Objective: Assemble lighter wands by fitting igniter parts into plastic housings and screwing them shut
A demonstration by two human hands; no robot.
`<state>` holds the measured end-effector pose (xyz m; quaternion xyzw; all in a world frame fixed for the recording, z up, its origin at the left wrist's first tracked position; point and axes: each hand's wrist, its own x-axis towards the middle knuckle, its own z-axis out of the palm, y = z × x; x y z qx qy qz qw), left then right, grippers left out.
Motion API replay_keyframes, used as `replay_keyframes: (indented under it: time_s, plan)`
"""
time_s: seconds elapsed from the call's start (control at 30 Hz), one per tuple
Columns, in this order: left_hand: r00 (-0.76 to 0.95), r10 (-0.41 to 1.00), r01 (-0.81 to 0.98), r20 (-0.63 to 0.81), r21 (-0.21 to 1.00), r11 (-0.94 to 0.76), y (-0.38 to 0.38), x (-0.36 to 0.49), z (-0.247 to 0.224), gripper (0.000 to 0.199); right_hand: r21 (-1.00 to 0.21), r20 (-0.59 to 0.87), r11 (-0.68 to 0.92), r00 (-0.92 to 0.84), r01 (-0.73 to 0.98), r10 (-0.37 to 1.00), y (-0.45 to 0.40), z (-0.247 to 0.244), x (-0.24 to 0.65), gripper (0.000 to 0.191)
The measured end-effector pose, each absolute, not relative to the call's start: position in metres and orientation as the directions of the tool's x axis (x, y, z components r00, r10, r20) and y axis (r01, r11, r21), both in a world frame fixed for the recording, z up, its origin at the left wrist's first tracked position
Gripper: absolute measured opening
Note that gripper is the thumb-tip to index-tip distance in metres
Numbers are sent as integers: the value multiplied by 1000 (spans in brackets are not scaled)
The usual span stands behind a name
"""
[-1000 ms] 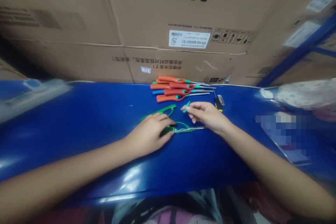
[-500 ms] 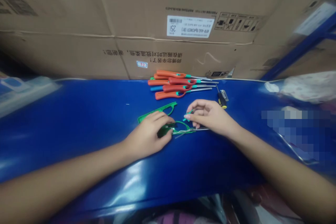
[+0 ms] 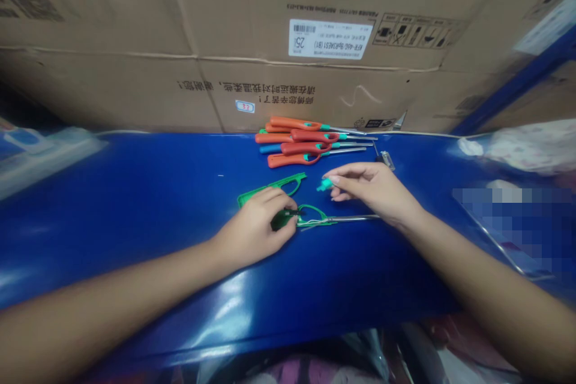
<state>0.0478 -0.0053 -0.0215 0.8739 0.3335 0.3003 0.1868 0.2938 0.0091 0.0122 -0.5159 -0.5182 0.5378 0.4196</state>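
My left hand (image 3: 258, 225) is closed around the handle end of an opened green gas lighter (image 3: 317, 214), whose wires show by the trigger loop. A metal tube (image 3: 353, 218) runs from the lighter to the right, its tip passing by my right hand. My right hand (image 3: 366, 189) pinches a small teal plastic piece (image 3: 326, 183) between thumb and fingertips, raised above the lighter. Behind my left hand lies the other green handle half (image 3: 248, 197), partly covered by the fingers.
Several assembled lighters, mostly with orange and red handles (image 3: 292, 160), are piled at the back against a cardboard box (image 3: 252, 24). A small screwdriver (image 3: 377, 149) and a metal clip-like part (image 3: 387, 159) lie right of them. A blue rack post (image 3: 517, 87) rises at the right.
My right hand has lifted slightly with the teal piece and turned it, so more of the piece and the metal tube show. My left hand stays on the lighter.
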Motion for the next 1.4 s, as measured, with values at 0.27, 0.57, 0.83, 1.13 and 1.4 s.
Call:
replay_keyframes:
  time_s: [0.27,0.57,0.83,1.13,1.4]
  plan:
    - [591,722,503,359,536,-678,-7,49,-20,9,-960,-206,-153,-224,234,952,6,11,290,35]
    - [575,752,513,321,575,-637,-10,51,-19,7,-687,146,446,-492,574,858,1,4,289,17]
    - [584,743,507,328,567,-649,-8,51,-20,7,-457,136,663,-690,593,711,-3,3,291,14]
    - [580,746,519,327,558,-648,-11,52,-19,15,-175,201,803,-778,569,595,-9,1,288,23]
    - [621,724,517,299,538,-666,-11,51,-20,17,-116,246,831,-795,544,555,-12,0,286,23]
